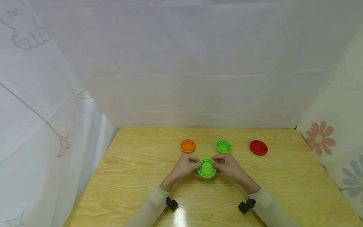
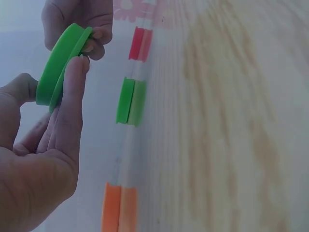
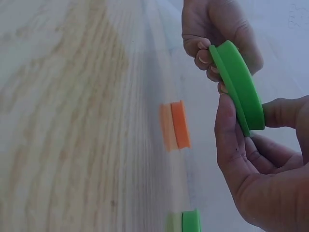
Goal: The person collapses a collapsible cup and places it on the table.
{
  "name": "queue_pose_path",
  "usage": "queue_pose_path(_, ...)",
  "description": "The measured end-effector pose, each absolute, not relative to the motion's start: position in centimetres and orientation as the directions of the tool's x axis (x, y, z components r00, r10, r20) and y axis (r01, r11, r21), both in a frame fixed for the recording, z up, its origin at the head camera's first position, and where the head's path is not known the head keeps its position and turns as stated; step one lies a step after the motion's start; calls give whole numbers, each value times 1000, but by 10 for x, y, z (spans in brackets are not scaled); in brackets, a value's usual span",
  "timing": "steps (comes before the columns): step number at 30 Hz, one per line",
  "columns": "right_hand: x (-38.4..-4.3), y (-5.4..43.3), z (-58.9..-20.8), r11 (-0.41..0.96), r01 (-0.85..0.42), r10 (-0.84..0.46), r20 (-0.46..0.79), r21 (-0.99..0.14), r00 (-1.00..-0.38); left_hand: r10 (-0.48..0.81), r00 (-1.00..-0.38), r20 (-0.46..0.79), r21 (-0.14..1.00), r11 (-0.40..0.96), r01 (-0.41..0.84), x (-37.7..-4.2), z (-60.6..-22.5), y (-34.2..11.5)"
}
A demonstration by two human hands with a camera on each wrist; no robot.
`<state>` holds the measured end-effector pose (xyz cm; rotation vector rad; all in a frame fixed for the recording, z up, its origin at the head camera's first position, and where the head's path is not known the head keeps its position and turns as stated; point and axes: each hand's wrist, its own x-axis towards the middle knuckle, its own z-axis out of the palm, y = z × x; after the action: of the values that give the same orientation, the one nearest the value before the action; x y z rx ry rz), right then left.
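Both hands hold one green collapsible cup (image 1: 207, 169), folded flat into rings, above the near middle of the table. My left hand (image 1: 185, 165) pinches its left edge, thumb on the upper face and fingers beneath. On the opposite edge my right hand (image 1: 227, 165) pinches it the same way. In the left wrist view the held cup (image 2: 60, 67) tilts between the thumbs and fingers. Behind the hands lie three more flattened cups in a row: an orange cup (image 1: 188, 146), a second green cup (image 1: 223, 147) and a red cup (image 1: 258, 147).
The wooden table (image 1: 127, 170) ends at a pale cloth backdrop (image 1: 198, 78) behind the row of cups. Printed cloth hangs along the left and right sides. Each sleeve carries a small black wrist device, such as the one on the right (image 1: 246, 206).
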<state>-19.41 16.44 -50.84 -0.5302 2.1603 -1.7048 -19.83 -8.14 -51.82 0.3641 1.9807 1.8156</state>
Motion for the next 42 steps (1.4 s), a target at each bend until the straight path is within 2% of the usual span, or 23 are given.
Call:
queue_pose_path(4, -196, 165, -511, 213, -73, -496, -43, -974, -867, 482, -867, -124, 991, 107, -82, -198, -519, -82)
queue_pose_path(10, -197, 168, -513, 163, 69, -497, -143, -984, -856, 493, -857, -148, 989, 60, -137, -199, -522, -84)
queue_pose_path(26, -199, 168, -514, 103, 87, -495, -127, -991, -860, 482, -855, -192, 978, 25, -206, -201, -521, -90)
queue_pose_path(38, -198, 172, -511, 92, 161, -493, -185, -983, -850, 434, -891, -137, 990, 87, -110, -199, -516, -93)
queue_pose_path(42, -198, 173, -511, 90, 184, -487, -205, -979, -849, 413, -905, -99, 985, 171, -30, -198, -513, -93)
